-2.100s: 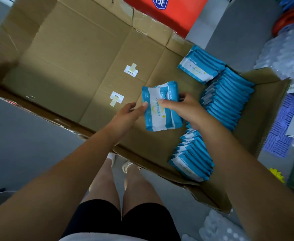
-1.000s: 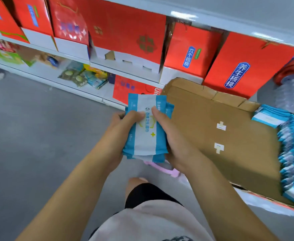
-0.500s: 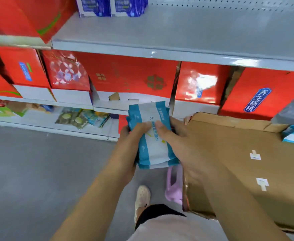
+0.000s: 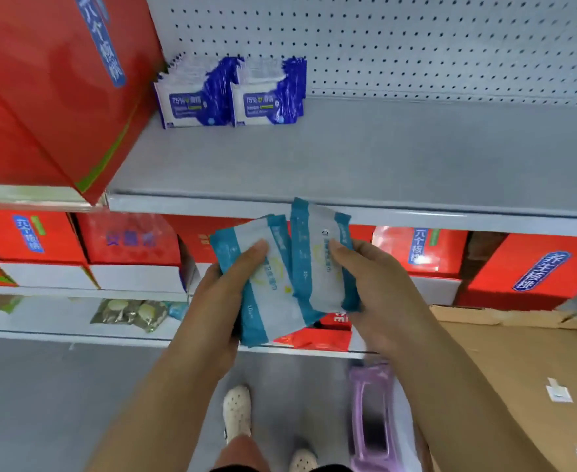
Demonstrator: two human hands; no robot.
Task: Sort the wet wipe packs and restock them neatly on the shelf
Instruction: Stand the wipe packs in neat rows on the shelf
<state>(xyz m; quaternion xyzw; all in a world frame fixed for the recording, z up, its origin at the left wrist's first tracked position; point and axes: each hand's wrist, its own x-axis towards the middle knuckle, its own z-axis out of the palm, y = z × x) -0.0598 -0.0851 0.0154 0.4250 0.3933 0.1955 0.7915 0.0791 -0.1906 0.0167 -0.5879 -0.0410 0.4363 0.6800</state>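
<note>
Vs. 0.5 s earlier: single stack now split in two, held in front of the grey shelf (image 4: 382, 158) edge. Left hand (image 4: 225, 294) grips the left wipe bundle (image 4: 273, 301), thumb on top; right hand (image 4: 379, 294) grips the right wipe bundle (image 4: 317, 267), more upright. Pks teal w/ white centre. Dark-blue wipe packs (image 4: 232, 93) stand at shelf rear.

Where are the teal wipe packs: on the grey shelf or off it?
Off it: left hand and right hand grip the teal packs short of the shelf; only dark blue packs stand there.
</note>
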